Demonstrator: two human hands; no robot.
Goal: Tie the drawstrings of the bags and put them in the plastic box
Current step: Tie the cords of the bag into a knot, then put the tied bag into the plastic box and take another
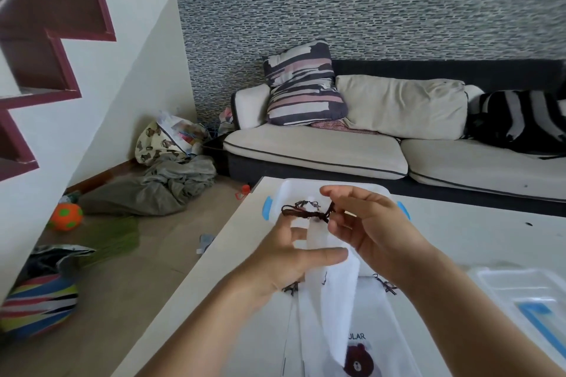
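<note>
I hold a white drawstring bag point(337, 291) up over the white table point(459, 232). My left hand point(288, 257) grips the bag's gathered neck, with the dark brown drawstring point(301, 212) looped over its fingers. My right hand point(367, 223) pinches the drawstring's right end near a knot. Behind my hands stands the clear plastic box point(288, 190) with blue handles point(267, 207). More white bags lie flat on the table below, one printed with a brown bear point(356, 358); their dark strings show beside my wrists.
The box's clear lid point(526, 294) with a blue clip lies at the table's right. A sofa point(337, 150) with cushions stands behind the table. On the floor to the left lie clothes point(159, 190), a bear-print bag point(159, 144), an orange ball point(66, 217) and a striped ball point(36, 303).
</note>
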